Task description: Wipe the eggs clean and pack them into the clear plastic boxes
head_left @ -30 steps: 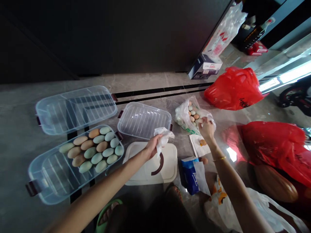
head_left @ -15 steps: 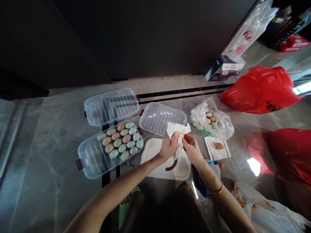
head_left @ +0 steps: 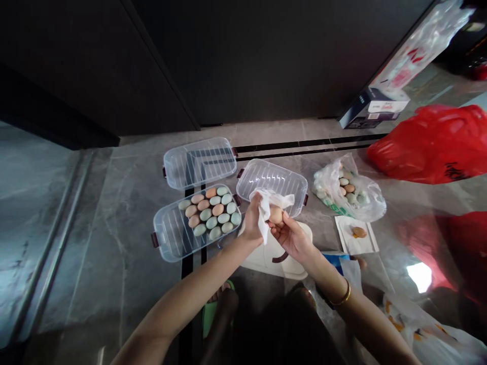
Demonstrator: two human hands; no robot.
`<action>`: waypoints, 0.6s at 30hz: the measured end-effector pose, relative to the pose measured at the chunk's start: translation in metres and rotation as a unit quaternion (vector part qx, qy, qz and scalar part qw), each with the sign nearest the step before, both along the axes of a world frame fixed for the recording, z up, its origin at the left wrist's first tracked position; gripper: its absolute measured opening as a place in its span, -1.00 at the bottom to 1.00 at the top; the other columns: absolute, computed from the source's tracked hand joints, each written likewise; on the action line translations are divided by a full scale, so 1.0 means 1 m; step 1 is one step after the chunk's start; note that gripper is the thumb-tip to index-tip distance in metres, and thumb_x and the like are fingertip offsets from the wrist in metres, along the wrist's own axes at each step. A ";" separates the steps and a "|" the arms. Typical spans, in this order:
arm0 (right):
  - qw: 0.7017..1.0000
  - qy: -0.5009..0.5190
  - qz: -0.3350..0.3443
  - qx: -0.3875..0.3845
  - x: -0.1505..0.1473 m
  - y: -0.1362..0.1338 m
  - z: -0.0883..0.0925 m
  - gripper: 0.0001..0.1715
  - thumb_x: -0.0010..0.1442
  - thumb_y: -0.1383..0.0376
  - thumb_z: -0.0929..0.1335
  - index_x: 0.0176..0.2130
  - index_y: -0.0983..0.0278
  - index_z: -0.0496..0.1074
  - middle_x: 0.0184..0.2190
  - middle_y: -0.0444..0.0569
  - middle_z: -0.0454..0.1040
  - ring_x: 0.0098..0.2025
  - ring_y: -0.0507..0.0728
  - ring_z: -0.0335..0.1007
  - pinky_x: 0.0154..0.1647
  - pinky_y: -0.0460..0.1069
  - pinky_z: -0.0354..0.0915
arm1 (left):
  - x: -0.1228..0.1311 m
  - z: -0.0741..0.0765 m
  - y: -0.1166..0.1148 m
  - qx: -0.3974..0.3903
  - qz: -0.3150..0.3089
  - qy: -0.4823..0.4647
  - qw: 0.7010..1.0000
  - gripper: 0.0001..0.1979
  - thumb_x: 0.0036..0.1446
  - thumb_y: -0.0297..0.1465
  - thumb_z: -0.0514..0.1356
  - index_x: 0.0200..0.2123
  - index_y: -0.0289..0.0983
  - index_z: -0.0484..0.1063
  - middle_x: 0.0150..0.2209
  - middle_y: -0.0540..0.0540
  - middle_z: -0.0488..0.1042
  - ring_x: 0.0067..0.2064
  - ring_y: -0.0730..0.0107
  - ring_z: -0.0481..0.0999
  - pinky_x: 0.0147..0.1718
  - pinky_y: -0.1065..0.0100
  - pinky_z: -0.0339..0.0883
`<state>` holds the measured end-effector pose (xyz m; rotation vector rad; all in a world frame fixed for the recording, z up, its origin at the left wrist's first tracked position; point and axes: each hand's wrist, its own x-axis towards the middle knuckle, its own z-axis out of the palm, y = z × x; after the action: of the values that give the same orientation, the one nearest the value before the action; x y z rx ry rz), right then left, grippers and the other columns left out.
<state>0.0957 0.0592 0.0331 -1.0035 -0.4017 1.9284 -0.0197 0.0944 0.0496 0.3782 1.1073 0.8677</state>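
Observation:
Between my hands is a brown egg (head_left: 276, 215). My right hand (head_left: 292, 236) pinches it from the right with thumb and fingers. My left hand (head_left: 252, 218) is closed on a crumpled white tissue (head_left: 265, 223), which lies against the egg's left side. Below them a white lid (head_left: 258, 257) with a dark handle lies on the floor. To the left, a clear plastic box (head_left: 169, 234) holds rows of green and brown eggs (head_left: 218, 210) in its right part. Behind my hands sits another clear plastic tray (head_left: 262, 175), partly covered by the tissue.
A third clear tray (head_left: 200, 163) lies at the back left. On the right, a plastic bag (head_left: 371, 197) holds more eggs, and a broken egg (head_left: 359, 232) rests on a white tissue square (head_left: 352, 246). Red bags (head_left: 437, 147) stand farther right. A blue packet (head_left: 335, 261) is beside my right forearm.
The egg has come out from the tissue's folds and shows more fully, in my right fingers. My left hand has turned with the tissue. The view has swung right-to-left, shifting the scene rightward.

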 end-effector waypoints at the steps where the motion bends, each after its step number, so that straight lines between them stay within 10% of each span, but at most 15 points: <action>1: 1.000 -0.014 -0.005 0.012 0.000 -0.001 0.000 -0.63 0.06 -0.02 0.50 -0.33 0.20 0.51 -0.39 -0.10 0.57 -0.40 0.04 0.50 -0.28 -0.07 0.50 | -0.002 0.003 0.003 -0.012 0.028 -0.037 0.999 -0.44 0.26 0.07 -0.11 -0.46 -0.24 0.35 -0.63 -0.02 0.22 -0.52 0.38 0.33 -0.44 0.31 0.34; 5: 0.966 -0.211 -0.034 0.147 0.007 -0.003 0.005 -0.59 0.09 0.07 0.50 -0.08 0.12 0.49 -0.18 -0.08 0.57 -0.22 0.10 0.51 -0.18 0.01 0.49 | -0.003 0.009 0.011 -0.089 0.146 -0.156 0.973 -0.59 0.26 -0.08 0.02 -0.32 -0.29 0.42 -0.46 -0.07 0.46 -0.39 0.35 0.47 -0.34 0.35 0.40; 9: 0.799 -0.505 -0.016 0.327 0.016 -0.003 0.011 -0.46 0.12 0.23 0.46 0.10 0.13 0.38 -0.01 0.05 0.52 -0.06 0.23 0.48 -0.06 0.15 0.44 | 0.007 0.005 0.005 -0.131 0.166 -0.187 0.959 -0.69 0.28 -0.20 0.06 -0.25 -0.32 0.45 -0.37 -0.12 0.55 -0.26 0.26 0.55 -0.24 0.31 0.44; 18: 0.651 -0.611 0.013 0.452 0.024 -0.001 0.005 -0.61 0.21 0.27 0.40 0.04 0.12 0.41 -0.11 0.00 0.57 -0.06 0.25 0.43 -0.03 0.19 0.39 | 0.020 -0.009 -0.022 -0.035 0.102 -0.036 0.994 -0.64 0.21 -0.08 0.18 -0.23 -0.29 0.46 -0.28 -0.13 0.57 -0.12 0.17 0.57 -0.16 0.29 0.45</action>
<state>0.1198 0.0587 0.0377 -1.3753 -1.8939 0.4931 -0.0002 0.0721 0.0409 0.1760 1.1180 1.0118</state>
